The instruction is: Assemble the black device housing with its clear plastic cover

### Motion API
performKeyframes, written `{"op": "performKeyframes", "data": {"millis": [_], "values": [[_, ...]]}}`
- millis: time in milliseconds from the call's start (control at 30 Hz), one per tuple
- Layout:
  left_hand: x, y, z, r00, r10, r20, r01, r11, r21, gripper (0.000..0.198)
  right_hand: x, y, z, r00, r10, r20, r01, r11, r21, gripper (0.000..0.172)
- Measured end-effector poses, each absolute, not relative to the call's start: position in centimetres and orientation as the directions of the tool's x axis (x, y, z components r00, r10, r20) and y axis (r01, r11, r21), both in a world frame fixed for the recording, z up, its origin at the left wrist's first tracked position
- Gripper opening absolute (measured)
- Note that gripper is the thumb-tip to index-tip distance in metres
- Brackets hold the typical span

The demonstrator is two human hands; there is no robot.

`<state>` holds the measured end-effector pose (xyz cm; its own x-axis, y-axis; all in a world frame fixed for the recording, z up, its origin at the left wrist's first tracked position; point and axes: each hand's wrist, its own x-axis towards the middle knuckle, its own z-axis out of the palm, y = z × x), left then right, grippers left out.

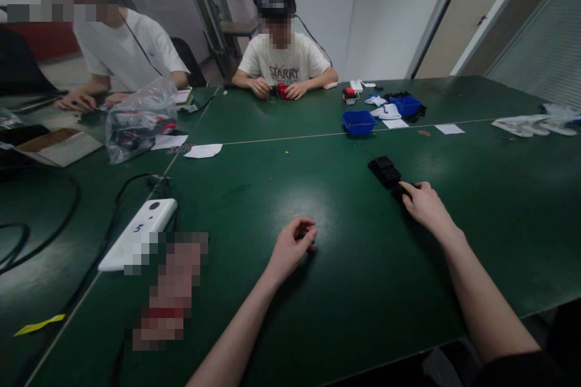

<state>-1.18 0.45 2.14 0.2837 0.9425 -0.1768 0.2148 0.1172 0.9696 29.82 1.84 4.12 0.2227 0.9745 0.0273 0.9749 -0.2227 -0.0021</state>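
My right hand reaches out over the right half of the table, its fingers closed around the near end of a black boxy object. The object lies low against the green tabletop, and its far end looks blocky and ridged. I cannot make out its exact kind, and my fingers hide its near end. Near the middle of the table, my left hand hovers or rests with loosely bent fingers. A gap shows between its thumb and index finger, and nothing is visible in it.
A white power bank-like device marked 5 and cables lie at left, beside a blurred-out item. Farther off are a clear plastic bag, paper slips, a blue tray and white gloves. Two people sit opposite.
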Motion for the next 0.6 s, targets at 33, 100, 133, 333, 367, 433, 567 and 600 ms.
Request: {"op": "performKeyframes", "data": {"millis": [33, 100, 133, 333, 367, 433, 567, 600], "values": [[-1.2, 0.5, 2.1, 0.282, 0.943, -0.175, 0.214, 0.116, 0.97, 0.023, 30.3, 1.7, 3.8, 0.23, 0.973, 0.027, 0.973, -0.229, -0.037, 0.042], [-1.2, 0.5, 1.9, 0.281, 0.944, -0.17, 0.21, 0.113, 0.971, 0.023, 30.9, 1.4, 3.5, 0.241, 0.97, 0.014, 0.969, -0.24, -0.066, 0.049], [-1.2, 0.5, 1.8, 0.283, 0.944, -0.167, 0.208, 0.109, 0.972, 0.023, 31.1, 1.3, 3.4, 0.244, 0.97, 0.006, 0.968, -0.243, -0.063, 0.054], [-1.3, 0.5, 1.7, 0.292, 0.944, -0.153, 0.214, 0.091, 0.973, 0.023, 31.3, 0.7, 3.8, 0.254, 0.965, 0.067, 0.966, -0.249, -0.071, 0.062], [-1.2, 0.5, 1.8, 0.288, 0.945, -0.154, 0.216, 0.093, 0.972, 0.023, 31.2, 0.7, 3.9, 0.262, 0.963, 0.063, 0.963, -0.256, -0.083, 0.063], [-1.2, 0.4, 2.1, 0.283, 0.946, -0.159, 0.22, 0.097, 0.971, 0.023, 31.0, 0.6, 4.1, 0.286, 0.957, 0.056, 0.955, -0.28, -0.102, 0.063], [-1.2, 0.4, 2.4, 0.29, 0.943, -0.166, 0.222, 0.103, 0.97, 0.022, 31.0, 0.3, 3.9, 0.307, 0.95, 0.052, 0.947, -0.3, -0.114, 0.063], [-1.2, 0.4, 2.4, 0.291, 0.942, -0.164, 0.217, 0.102, 0.971, 0.022, 31.1, 0.2, 3.8, 0.3, 0.953, 0.043, 0.949, -0.293, -0.115, 0.064]]}}
